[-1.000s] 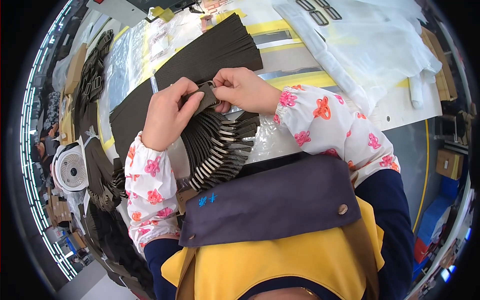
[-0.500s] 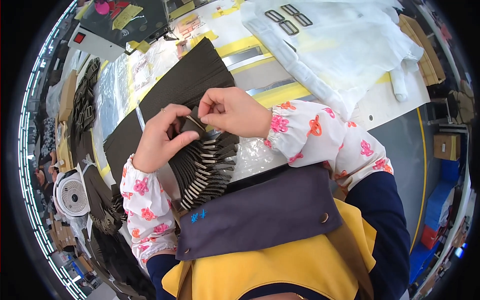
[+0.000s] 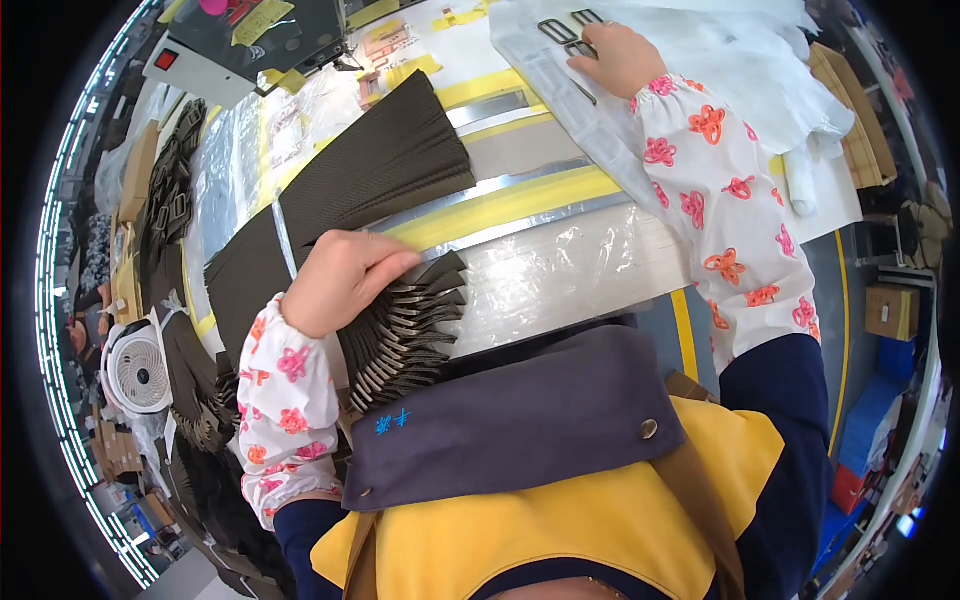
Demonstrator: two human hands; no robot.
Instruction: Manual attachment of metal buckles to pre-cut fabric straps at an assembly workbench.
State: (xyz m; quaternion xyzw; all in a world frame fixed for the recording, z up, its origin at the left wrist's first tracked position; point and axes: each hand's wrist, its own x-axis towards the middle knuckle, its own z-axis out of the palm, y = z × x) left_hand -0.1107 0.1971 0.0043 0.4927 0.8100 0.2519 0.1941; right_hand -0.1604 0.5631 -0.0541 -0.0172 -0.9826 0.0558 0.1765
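My left hand (image 3: 350, 280) is closed, thumb against forefinger, on a dark olive webbing strap at the top of a fanned stack. The folded strap ends (image 3: 400, 335) spread below it, with pale edges showing. The long flat part of the webbing (image 3: 385, 155) runs up behind this hand. At the far right of the bench, my right hand (image 3: 625, 60) pinches at a dark rectangular slide buckle, its fingers partly covering it. Close by lie two more slide buckles, one of them (image 3: 557, 32) in plain sight, on a white plastic sheet (image 3: 700, 60).
A machine with a red switch (image 3: 165, 60) stands at the far left. Yellow tape and metal strips (image 3: 520, 205) cross the bench. More strapping with buckles (image 3: 175, 190) hangs left, above a white fan (image 3: 140, 375). A cardboard box (image 3: 850, 115) stands right.
My right hand has left the strap beside my left hand and moved up and right to the buckles. My left hand has turned and stays at the strap stack.
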